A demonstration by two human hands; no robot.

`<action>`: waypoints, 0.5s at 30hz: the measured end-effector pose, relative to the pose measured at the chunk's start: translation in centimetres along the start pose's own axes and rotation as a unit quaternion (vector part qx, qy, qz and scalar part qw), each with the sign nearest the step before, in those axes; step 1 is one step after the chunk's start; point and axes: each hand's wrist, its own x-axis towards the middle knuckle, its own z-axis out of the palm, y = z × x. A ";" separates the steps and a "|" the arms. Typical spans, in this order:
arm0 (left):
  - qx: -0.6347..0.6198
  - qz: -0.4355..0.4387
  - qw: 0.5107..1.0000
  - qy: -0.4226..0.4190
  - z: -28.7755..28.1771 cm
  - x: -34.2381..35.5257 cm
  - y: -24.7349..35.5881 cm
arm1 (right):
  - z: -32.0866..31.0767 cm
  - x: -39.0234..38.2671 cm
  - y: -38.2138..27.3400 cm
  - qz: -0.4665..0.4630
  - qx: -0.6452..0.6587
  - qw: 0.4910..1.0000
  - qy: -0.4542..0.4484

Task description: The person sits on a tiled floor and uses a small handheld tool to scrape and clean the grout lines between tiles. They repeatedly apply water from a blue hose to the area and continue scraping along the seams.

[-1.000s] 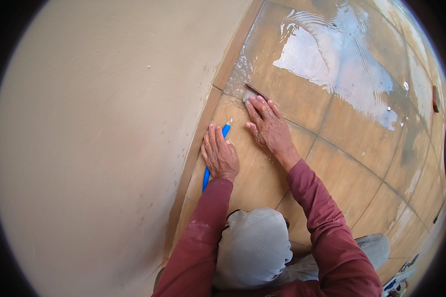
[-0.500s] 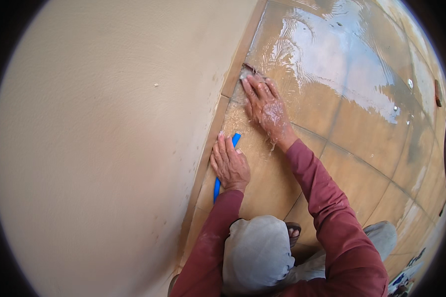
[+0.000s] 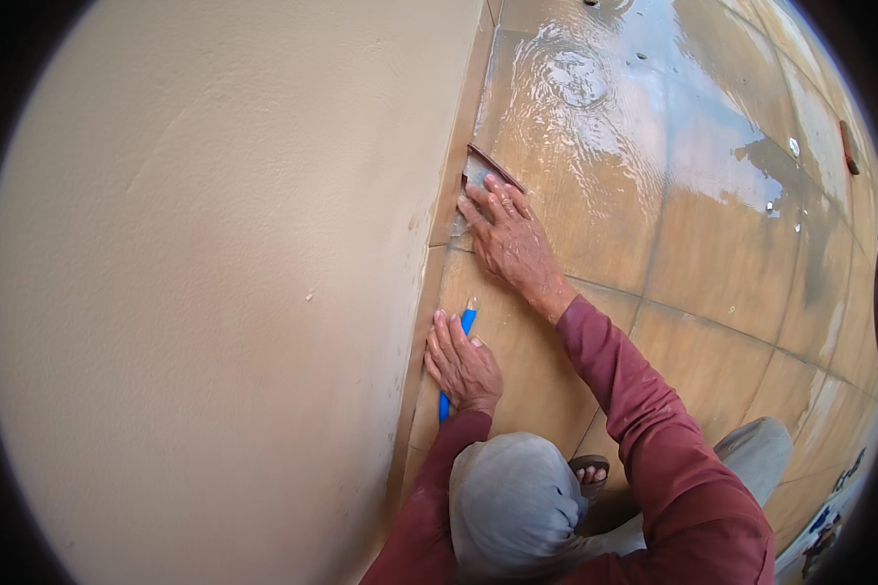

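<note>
Two hands (image 3: 463, 366) (image 3: 510, 237), perhaps one scraper (image 3: 486, 168)

The scraper (image 3: 480, 168) is a small flat tool with a pale grey blade and a thin dark edge along its far side; it lies flat on the wet floor tile, right against the skirting, its near end covered by fingertips. The blue tool (image 3: 456, 364) is a slim bright-blue stick with a pale tip, lying flat on the tile, pointing away, its middle hidden under a hand.
</note>
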 end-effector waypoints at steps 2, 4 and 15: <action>-0.005 -0.003 1.000 -0.005 0.4 -0.2 0.5 | -0.5 2.1 4.4 0.006 0.001 1.000 0.024; -0.002 0.001 1.000 -0.010 0.3 -0.3 1.0 | -0.2 6.1 9.6 0.028 -0.008 0.997 0.076; 0.000 0.010 1.000 -0.005 0.1 0.1 1.2 | 0.4 15.7 15.7 0.226 -0.049 0.959 0.166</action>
